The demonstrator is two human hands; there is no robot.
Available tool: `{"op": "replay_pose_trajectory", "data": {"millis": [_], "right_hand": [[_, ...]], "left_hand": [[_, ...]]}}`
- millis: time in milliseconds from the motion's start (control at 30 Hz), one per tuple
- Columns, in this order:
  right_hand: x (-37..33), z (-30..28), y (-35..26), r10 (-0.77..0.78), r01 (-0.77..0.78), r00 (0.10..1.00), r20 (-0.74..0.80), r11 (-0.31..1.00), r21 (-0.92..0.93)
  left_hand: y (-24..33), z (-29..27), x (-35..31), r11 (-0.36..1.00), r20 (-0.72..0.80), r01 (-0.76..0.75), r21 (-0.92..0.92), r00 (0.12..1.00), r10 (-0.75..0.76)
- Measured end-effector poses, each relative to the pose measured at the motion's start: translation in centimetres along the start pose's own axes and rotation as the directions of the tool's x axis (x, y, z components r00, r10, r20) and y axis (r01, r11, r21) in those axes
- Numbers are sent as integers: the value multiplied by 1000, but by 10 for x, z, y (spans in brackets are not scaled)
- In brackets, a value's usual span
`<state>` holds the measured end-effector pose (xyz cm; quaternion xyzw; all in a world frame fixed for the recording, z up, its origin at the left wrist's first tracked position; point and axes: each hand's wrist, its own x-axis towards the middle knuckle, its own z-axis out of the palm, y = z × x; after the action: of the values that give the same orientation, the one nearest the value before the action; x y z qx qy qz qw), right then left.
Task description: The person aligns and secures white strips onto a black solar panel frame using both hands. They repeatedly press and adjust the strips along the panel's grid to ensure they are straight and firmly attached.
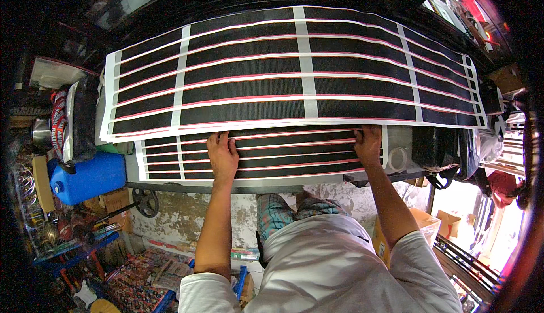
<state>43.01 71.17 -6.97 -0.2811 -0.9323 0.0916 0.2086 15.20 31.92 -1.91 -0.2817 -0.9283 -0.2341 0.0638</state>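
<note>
A wide white sheet with black panels, red-edged white stripes and grey cross strips spreads across the work surface in front of me. Below its near edge a second, similar striped sheet shows, partly covered by the first. My left hand rests over the lower sheet, left of its middle, fingers apart and tips at the upper sheet's near edge. Farther right, my right hand reaches the same edge, its thumb spread from the fingers. Some of its fingertips are hard to make out.
A blue jerrycan and a dark bag stand at the left end. To the right are a roll of pale tape and a black bag. A handwheel sits under the surface's front edge. Cardboard boxes stand below right.
</note>
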Motion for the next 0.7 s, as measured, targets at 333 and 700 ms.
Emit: {"op": "replay_pose_trajectory", "data": {"millis": [333,700], "right_hand": [[3,-3,-3,96,-98,988,118,995,7],[11,-10,-12,47,-50,996,76,998,38]], "left_hand": [[10,-4,0,980,-82,197,8,977,-196],[0,1,-31,949,-23,295,114,955,-295]]}}
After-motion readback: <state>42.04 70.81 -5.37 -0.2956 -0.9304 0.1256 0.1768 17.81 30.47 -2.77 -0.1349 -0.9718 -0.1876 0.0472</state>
